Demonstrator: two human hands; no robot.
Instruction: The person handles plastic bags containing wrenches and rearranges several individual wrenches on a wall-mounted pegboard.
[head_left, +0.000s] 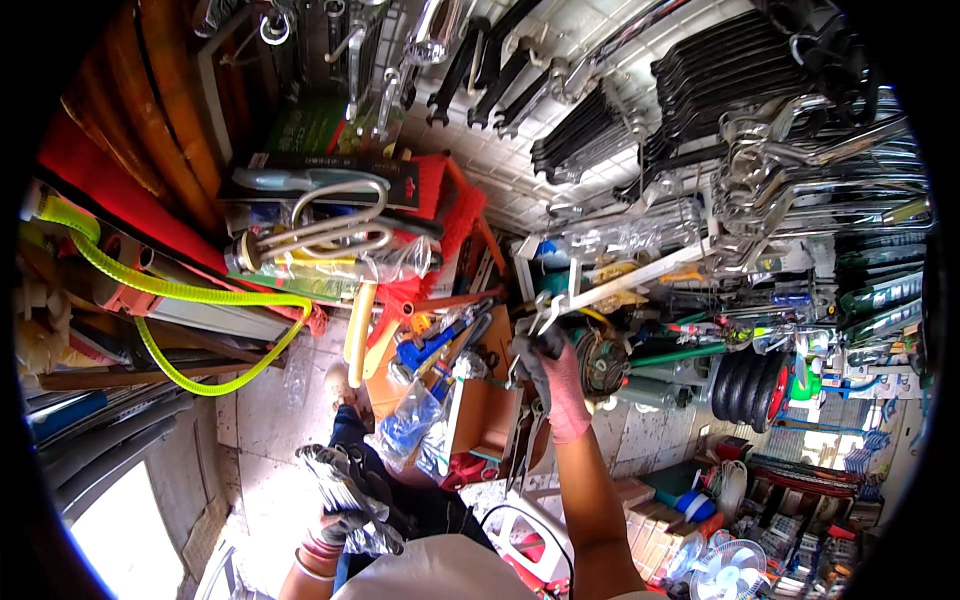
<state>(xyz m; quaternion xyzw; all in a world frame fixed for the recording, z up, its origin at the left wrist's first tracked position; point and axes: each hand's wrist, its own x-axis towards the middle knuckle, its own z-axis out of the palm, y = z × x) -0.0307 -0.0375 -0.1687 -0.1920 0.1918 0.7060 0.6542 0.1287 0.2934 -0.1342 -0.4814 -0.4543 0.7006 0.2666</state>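
My right hand (549, 375), in a pink and dark grey work glove, is raised to a metal hook (553, 309) at the end of a pale bar (637, 279); the fingers close around something small and thin there. Lower left, my left hand (339, 525), in the same kind of glove, grips a bundle of metal items in clear plastic wrap (349, 491). The exact kind of items cannot be told. Beyond the right hand, open-end wrenches (577, 139) hang from a white wire grid (480, 154).
A heating element with bent metal tubes (337, 225) lies on boxes at the left, near a yellow-green corrugated hose (202, 296). Below the right hand stands an open cardboard box (487, 420), beside a blue pipe wrench (431, 345). Black wheels (742, 390) and a small fan (727, 570) are at the right.
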